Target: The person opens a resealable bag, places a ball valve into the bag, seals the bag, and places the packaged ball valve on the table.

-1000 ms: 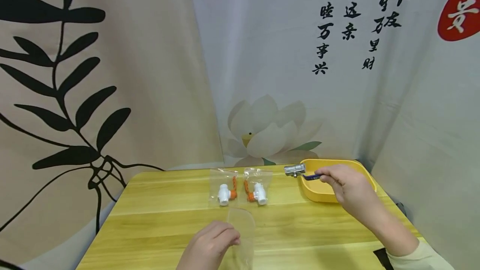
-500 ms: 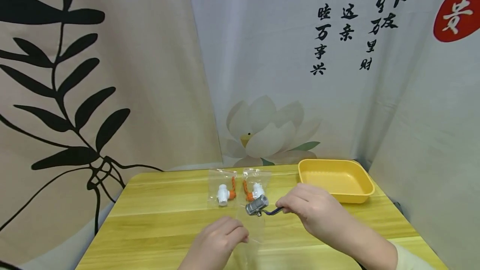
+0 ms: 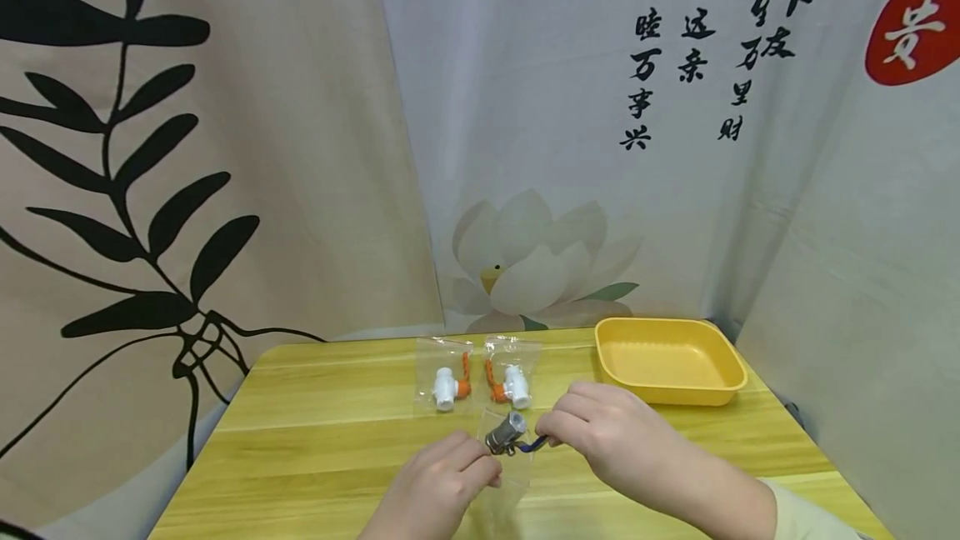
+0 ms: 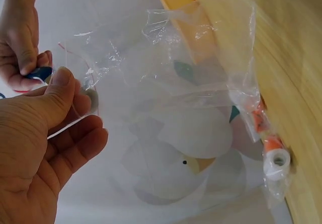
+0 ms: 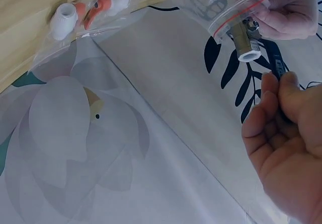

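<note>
My left hand (image 3: 438, 486) pinches the edge of a clear zip bag (image 4: 201, 48) between thumb and fingers. The bag has a red line along its mouth, plain in the right wrist view. A grey metal ball valve (image 3: 502, 432) is at that mouth, close to my left fingertips. By its blue lever handle (image 5: 274, 58), my right hand (image 3: 603, 427) holds the valve with thumb and fingers. From the head view I cannot tell how far the valve sits inside the bag. In the left wrist view, my left fingers mostly hide it.
Two white plastic valves with orange handles, a left one (image 3: 445, 390) and a right one (image 3: 516, 387), lie in clear bags toward the table's back edge. A yellow tray (image 3: 675, 395) stands at the back right of the wooden table (image 3: 315, 440). A printed curtain hangs behind.
My right hand has brought the valve from over the yellow tray leftward and nearer to the bag in my left hand. The valve has turned more upright. My left hand moved slightly right.
</note>
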Demonstrator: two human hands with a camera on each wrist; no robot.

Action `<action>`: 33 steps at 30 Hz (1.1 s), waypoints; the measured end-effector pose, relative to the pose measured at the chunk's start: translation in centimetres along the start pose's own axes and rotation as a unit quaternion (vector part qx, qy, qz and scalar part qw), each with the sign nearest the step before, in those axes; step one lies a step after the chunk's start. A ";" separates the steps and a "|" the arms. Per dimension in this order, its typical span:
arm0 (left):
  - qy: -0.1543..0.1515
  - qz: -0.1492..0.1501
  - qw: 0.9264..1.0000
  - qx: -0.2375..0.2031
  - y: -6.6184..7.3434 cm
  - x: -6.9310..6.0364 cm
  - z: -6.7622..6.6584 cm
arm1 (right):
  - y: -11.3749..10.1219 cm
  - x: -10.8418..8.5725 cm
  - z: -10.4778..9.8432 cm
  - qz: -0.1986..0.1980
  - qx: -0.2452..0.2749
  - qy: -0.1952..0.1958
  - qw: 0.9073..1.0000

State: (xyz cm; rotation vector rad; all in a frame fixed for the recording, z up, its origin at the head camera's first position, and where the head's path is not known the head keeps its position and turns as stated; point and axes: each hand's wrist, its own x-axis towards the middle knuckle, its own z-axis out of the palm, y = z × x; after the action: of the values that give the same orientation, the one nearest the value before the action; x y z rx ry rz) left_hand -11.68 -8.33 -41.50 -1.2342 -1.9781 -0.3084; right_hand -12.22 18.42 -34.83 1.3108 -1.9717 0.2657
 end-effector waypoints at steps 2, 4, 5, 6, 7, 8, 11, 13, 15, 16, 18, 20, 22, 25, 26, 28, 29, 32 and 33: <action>0.004 0.003 1.000 0.000 0.0 0.0 0.0 | -0.1 -0.1 0.0 0.005 0.001 -0.006 1.000; -0.002 -0.002 1.000 -0.003 0.1 -0.1 0.0 | -0.1 -0.1 0.1 0.007 0.001 -0.010 1.000; -0.005 -0.004 1.000 -0.003 0.1 -0.1 0.0 | -0.1 -0.2 0.1 0.005 0.001 -0.009 1.000; -0.010 -0.006 1.000 -0.001 0.1 -0.1 0.0 | 0.0 -0.2 0.2 0.002 0.000 -0.008 1.000; -0.016 -0.009 1.000 -0.001 0.2 -0.1 0.0 | 0.0 -0.2 0.2 -0.001 -0.001 -0.007 1.000; -0.021 -0.012 1.000 -0.002 0.2 -0.1 0.0 | 0.1 -0.2 0.2 -0.004 -0.004 -0.007 1.000; -0.026 -0.012 1.000 0.000 0.3 -0.1 0.0 | 0.1 -0.2 0.3 -0.009 -0.010 -0.008 1.000; -0.021 -0.003 1.000 0.005 0.2 0.0 0.0 | 0.2 -0.2 0.3 -0.010 -0.013 -0.009 1.000; -0.014 0.005 1.000 0.010 0.2 0.1 -0.1 | 0.2 -0.2 0.3 -0.010 -0.015 -0.009 1.000; -0.011 0.008 1.000 0.012 0.1 0.1 -0.1 | 0.1 -0.2 0.3 -0.010 -0.015 -0.009 1.000; -0.008 0.012 1.000 0.015 0.1 0.2 -0.1 | 0.1 -0.1 0.4 -0.011 -0.016 -0.008 1.000; -0.008 0.011 1.000 0.012 0.1 0.1 -0.1 | 0.1 -0.1 0.4 -0.012 -0.017 -0.008 1.000; -0.010 0.010 1.000 0.011 0.0 0.1 -0.1 | 0.1 -0.1 0.4 -0.012 -0.017 -0.010 1.000; -0.011 0.010 1.000 0.007 0.1 0.0 -0.1 | 0.0 -0.1 0.5 -0.014 -0.016 -0.010 1.000; -0.011 0.010 1.000 0.006 0.1 0.0 0.0 | 0.0 -0.1 0.5 -0.015 -0.015 -0.010 1.000; -0.008 0.012 1.000 0.003 0.1 0.0 0.0 | 0.0 -0.1 0.6 -0.015 -0.013 -0.011 1.000; -0.006 0.013 1.000 0.001 0.0 0.0 0.0 | 0.0 -0.1 0.6 -0.015 -0.014 -0.011 1.000; 0.001 0.016 1.000 0.000 0.0 0.0 0.1 | -0.1 -0.1 0.7 -0.015 -0.014 -0.012 1.000; 0.001 0.016 1.000 -0.002 0.0 0.1 0.1 | -0.1 -0.1 0.7 -0.016 -0.014 -0.012 1.000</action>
State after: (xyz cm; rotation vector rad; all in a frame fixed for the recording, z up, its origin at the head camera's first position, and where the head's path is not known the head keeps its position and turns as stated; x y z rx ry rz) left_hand -11.70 -8.24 -41.51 -1.2664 -1.9545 -0.2980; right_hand -12.45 18.05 -35.45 1.3312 -1.9663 0.2076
